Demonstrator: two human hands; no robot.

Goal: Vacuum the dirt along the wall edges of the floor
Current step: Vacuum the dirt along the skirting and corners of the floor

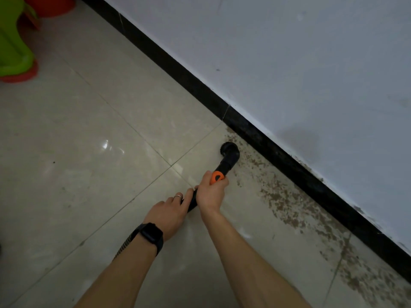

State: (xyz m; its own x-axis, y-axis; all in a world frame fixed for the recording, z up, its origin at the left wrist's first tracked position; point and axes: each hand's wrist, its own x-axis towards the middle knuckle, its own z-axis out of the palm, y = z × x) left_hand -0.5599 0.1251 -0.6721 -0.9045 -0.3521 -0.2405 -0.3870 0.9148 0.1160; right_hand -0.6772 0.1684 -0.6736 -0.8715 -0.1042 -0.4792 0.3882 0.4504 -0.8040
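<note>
A black vacuum nozzle (229,153) with a round brush head rests on the beige tiled floor at the near end of a band of brown dirt (287,201). The dirt runs along the black skirting (266,143) toward the lower right. My right hand (212,192) grips the orange-and-black wand just behind the nozzle. My left hand (170,211), with a ring and a black watch on the wrist, holds the black hose right behind the right hand. The hose passes under my left forearm and is mostly hidden.
A white wall (300,63) rises above the skirting on the right. A green plastic stool with red feet (13,47) and a red bucket (52,5) stand at the far left. Shiny floor tiles (89,141) stretch to the left.
</note>
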